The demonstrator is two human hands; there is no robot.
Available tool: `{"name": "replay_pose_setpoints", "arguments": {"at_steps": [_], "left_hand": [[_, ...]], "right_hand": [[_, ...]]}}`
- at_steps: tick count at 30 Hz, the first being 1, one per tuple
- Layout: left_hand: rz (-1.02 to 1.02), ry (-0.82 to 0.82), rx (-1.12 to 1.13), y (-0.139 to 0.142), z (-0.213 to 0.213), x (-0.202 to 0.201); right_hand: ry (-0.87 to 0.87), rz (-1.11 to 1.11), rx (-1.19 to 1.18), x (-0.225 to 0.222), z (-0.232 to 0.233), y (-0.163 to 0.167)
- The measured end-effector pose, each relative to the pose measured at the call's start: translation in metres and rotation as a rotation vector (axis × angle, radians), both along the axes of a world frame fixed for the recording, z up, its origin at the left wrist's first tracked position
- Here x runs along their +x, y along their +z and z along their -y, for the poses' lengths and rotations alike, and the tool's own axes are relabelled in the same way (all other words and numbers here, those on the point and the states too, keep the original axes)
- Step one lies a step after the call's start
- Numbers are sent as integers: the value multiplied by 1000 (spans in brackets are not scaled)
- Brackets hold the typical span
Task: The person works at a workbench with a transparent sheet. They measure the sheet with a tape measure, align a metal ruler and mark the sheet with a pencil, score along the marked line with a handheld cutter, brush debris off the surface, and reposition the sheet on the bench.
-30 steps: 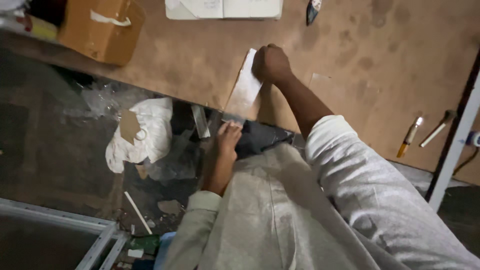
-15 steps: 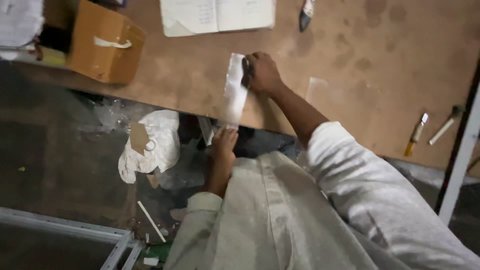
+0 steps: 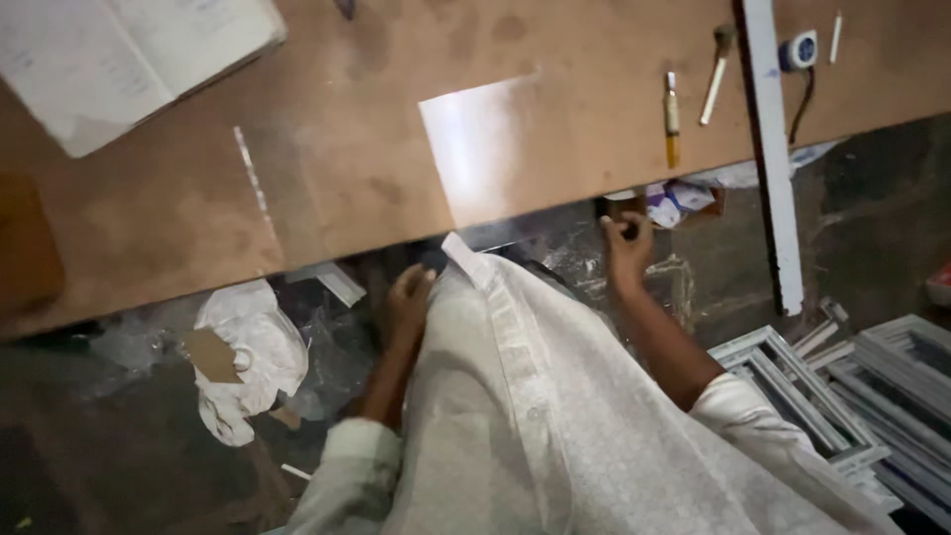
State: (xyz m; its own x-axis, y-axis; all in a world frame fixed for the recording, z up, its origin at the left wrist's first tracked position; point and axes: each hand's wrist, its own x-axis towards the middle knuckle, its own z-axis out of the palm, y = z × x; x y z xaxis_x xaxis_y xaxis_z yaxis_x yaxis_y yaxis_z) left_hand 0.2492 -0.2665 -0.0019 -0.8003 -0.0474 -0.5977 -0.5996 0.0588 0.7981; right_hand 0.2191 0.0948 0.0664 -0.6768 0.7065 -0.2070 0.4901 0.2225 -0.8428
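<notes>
Far left of the fingers an open white notebook [image 3: 119,59] lies on the brown wooden table [image 3: 327,178]. The left hand [image 3: 408,302] hangs below the table's edge against the pale garment, its fingers loosely together on nothing, with crumpled white paper [image 3: 248,357] on the floor to its left. Up between both hands a shiny clear plastic sheet [image 3: 485,149] lies flat on the table; the right hand [image 3: 629,248] curls at the edge, whether gripping anything I cannot tell, and a yellow-handled tool [image 3: 673,124] lies above it.

A brown worktop [image 3: 327,188] (stained in places) carries an open notebook [image 3: 119,59] at its far left, a clear rectangular sheet [image 3: 480,149] at its near edge, and a yellow-handled tool [image 3: 673,124] beside a white upright bar [image 3: 771,149].
</notes>
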Motion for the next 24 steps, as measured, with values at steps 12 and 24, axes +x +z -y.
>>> {"name": "replay_pose_setpoints", "arguments": {"at_steps": [12, 24], "left_hand": [[341, 286, 454, -9, -99, -30], [35, 591, 891, 28, -243, 35]], "right_hand": [[400, 298, -1532, 25, -40, -41], [424, 111, -1283, -9, -60, -15]]}}
